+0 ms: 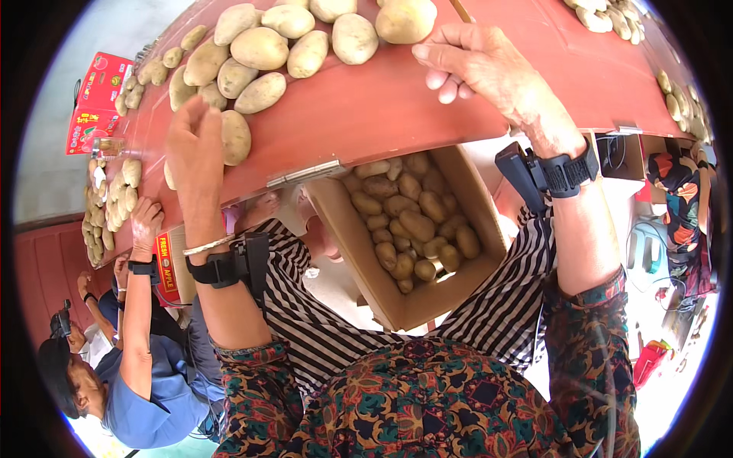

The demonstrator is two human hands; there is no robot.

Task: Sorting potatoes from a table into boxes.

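Observation:
My left hand [197,149] is over the red tabletop [355,114], back of the hand up, fingers bent. One potato [236,137] lies right beside it, partly covered by the hand. A pale edge of another potato [169,176] shows on the hand's other side. Whether the left fingers grip anything is hidden. My right hand [472,66] hovers at the near side of a large potato [406,22], fingers loosely curled and apart, holding nothing visible. Between the hands and beyond spreads a group of potatoes [260,48]. Below the table edge, a cardboard box [472,189] between my knees contains many potatoes [417,225].
A metal hinge [306,173] sits on the table's near edge. Smaller potatoes [152,71] and a glass jar [107,147] are at the left. A person in a blue shirt [152,395] works there, one hand [147,216] near potatoes. More potato piles [610,17] lie at the right.

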